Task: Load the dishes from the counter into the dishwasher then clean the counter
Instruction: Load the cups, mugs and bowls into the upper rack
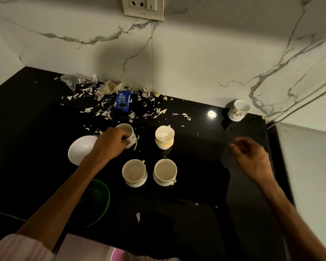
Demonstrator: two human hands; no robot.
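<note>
Several white cups stand on the black counter point(196, 166). My left hand point(109, 143) grips the far-left cup point(127, 131) from its near side, fingers curled round it. A second cup point(164, 136) stands to its right, with two more cups nearer me, one on the left point(134, 172) and one on the right point(165, 171). A patterned cup point(238, 110) stands alone at the back right. A white bowl point(81, 149) lies left of my left hand and a green bowl point(96, 202) sits under my left forearm. My right hand point(252, 159) hovers over the counter's right part, fingers loosely curled, holding nothing.
Vegetable peelings point(105, 102), a blue biscuit wrapper point(122, 100) and a crumpled clear plastic bag point(79, 81) litter the back of the counter against the marble wall. A wall socket point(143, 6) is above. The counter ends at the right by a pale surface point(309, 166).
</note>
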